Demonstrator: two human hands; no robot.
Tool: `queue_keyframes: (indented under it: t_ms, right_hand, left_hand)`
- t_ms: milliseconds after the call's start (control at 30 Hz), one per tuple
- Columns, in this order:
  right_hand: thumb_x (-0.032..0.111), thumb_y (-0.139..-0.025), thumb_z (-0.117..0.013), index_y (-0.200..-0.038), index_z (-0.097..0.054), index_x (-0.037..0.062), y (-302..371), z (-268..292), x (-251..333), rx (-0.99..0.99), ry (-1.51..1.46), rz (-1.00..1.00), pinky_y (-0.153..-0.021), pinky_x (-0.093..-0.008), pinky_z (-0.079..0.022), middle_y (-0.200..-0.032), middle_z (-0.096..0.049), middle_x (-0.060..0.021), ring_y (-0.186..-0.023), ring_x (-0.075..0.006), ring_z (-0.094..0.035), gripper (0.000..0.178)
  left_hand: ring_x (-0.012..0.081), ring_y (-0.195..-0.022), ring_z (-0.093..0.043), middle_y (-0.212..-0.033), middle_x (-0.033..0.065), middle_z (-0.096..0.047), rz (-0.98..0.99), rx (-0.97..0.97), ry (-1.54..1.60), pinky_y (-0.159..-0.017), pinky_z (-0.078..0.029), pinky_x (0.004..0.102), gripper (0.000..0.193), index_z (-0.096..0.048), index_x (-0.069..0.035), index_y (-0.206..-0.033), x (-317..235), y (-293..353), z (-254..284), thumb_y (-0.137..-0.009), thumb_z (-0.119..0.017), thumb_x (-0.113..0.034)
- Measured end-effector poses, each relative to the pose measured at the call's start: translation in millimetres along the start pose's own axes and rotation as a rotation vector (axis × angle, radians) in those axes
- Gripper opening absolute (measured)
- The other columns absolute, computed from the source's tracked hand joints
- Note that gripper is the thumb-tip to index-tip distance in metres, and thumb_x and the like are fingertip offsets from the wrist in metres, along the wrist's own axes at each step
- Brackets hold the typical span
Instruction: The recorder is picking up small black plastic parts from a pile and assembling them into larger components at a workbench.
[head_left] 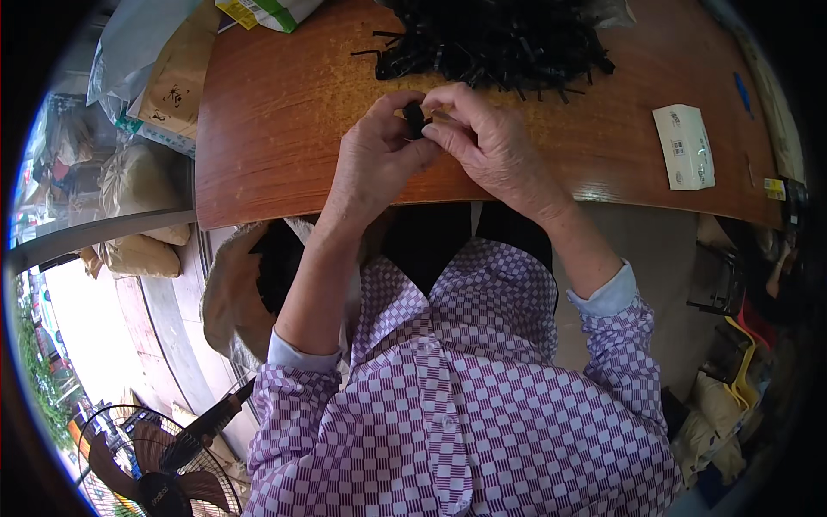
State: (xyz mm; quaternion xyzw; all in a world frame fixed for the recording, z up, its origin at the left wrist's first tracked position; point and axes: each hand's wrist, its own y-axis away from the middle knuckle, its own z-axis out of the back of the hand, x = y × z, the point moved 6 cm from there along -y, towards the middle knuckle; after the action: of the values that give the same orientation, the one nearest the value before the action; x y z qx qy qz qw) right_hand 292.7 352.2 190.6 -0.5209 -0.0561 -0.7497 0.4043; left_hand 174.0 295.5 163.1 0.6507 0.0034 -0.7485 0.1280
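Over the near part of the wooden table, my two hands meet at a small black piece (414, 120), short and dark, its exact kind too small to make out. My left hand (377, 153) is closed, with the piece between its curled fingers and thumb. From the other side my right hand (493, 145) pinches at the piece's edge with forefinger and thumb. Part of the piece is hidden behind the fingertips. Beyond my hands lies a large heap of black strip-like pieces (500, 43), tangled, with thin ends sticking out.
The brown table (276, 129) has a worn surface. A white printed packet (684, 146) lies at its right, with a small blue object (743, 93) farther off. Paper and plastic bags (177, 77) stand at the left. A fan (159, 474) is at the lower left.
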Motion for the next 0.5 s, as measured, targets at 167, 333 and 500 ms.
queue_keyframes:
  t_ms: [167, 333, 500]
  right_hand:
    - [0.025, -0.097, -0.051, -0.1, -0.053, 0.0035, 13.0, -12.2, -13.5, 0.041, -0.312, -0.289, -0.059, -0.0233, -0.041, -0.07, -0.054, 0.0002, -0.065, -0.0066, -0.049, 0.022]
    - [0.027, -0.1, -0.044, -0.098, -0.053, 0.0017, 17.7, -28.8, -20.1, 0.059, -0.283, -0.225, -0.058, -0.0249, -0.04, -0.07, -0.05, -0.0017, -0.065, -0.0087, -0.048, 0.026]
    - [0.02, -0.099, -0.046, -0.094, -0.052, 0.0005, 17.2, -38.7, -24.1, 0.1, -0.183, -0.259, -0.056, -0.0276, -0.042, -0.069, -0.051, -0.006, -0.063, -0.012, -0.05, 0.021]
  left_hand:
    - [0.0127, -0.075, -0.064, -0.082, 0.0066, -0.062, -0.047, -0.081, 0.256, -0.067, -0.053, 0.0243, 0.035, -0.049, -0.004, -0.116, 6.1, 8.7, -1.9, -0.084, -0.061, 0.002]
    - [0.0106, -0.075, -0.062, -0.084, 0.0052, -0.061, -0.099, -0.105, 0.23, -0.067, -0.052, 0.0237, 0.032, -0.049, -0.005, -0.113, 14.5, 10.0, -2.5, -0.084, -0.06, 0.004]
    - [0.008, -0.075, -0.059, -0.084, 0.0037, -0.059, -0.146, -0.164, 0.067, -0.065, -0.051, 0.0231, 0.032, -0.048, -0.006, -0.111, 16.2, 10.6, 2.9, -0.083, -0.059, 0.005]
